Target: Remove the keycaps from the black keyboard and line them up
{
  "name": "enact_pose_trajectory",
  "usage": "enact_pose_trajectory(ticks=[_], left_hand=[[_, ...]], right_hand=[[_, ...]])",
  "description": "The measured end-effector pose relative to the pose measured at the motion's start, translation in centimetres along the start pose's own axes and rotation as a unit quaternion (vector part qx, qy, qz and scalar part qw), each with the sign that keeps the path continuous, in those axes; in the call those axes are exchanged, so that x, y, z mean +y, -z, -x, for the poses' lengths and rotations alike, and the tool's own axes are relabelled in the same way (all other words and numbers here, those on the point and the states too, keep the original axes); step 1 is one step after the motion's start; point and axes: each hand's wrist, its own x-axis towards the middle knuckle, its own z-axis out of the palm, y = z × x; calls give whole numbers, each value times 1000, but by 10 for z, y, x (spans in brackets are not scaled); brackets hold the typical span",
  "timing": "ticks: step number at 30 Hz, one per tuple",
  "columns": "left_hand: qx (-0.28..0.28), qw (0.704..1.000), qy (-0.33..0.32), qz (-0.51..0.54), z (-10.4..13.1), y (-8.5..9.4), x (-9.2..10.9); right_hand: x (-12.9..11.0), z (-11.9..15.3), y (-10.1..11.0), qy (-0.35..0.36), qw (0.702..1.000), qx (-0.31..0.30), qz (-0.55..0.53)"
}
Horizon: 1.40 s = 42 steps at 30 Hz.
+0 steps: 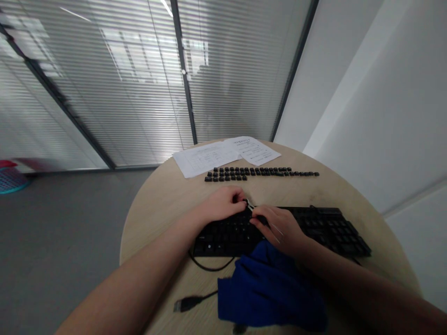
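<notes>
A black keyboard (226,239) is laid across the middle of a round wooden table (150,200), its right end turned toward the table's right edge. Over the keyboard's far side, two bare hands are brought close together. By the right hand (281,228), a slim tool (250,205) is gripped between thumb and fingers, its pale end pointed at the left hand and two thin wires seen across the back of the hand. The left hand (226,203) is curled, thumb drawn in toward the fingers beside the tool's tip; whether anything is pinched there cannot be told. Between the keyboard and the far edge, loose black keycaps (261,171) are set out in three rows, the shortest placed nearest the keyboard. Beyond them, printed sheets (202,158) are spread by the far edge. Toward the near edge, a blue cloth (265,293) is bunched below the right hand, and to its left a USB plug (186,304) is seen on its cable, partly covered by the cloth.
</notes>
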Motion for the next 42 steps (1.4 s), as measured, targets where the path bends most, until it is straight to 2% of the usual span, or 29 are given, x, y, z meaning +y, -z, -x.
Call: enact_pose_trajectory(ticks=[7, 14, 19, 27, 35, 42], left_hand=[[35, 999, 26, 5, -1, 8, -12], [-15, 999, -25, 13, 2, 9, -5], [-16, 998, -16, -66, 0, 8, -7], [-5, 983, 54, -178, -6, 5, -25], [-15, 958, 78, -275, -5, 5, -23], [8, 938, 93, -333, -2, 5, -28]], right_hand=[[4, -1, 2, -74, 996, 30, 37], [2, -1, 5, -56, 998, 36, 13], [3, 0, 6, -65, 997, 43, 1], [2, -2, 7, -58, 997, 52, -8], [2, -3, 7, -57, 997, 48, -23], [3, -3, 7, -48, 997, 49, -30]])
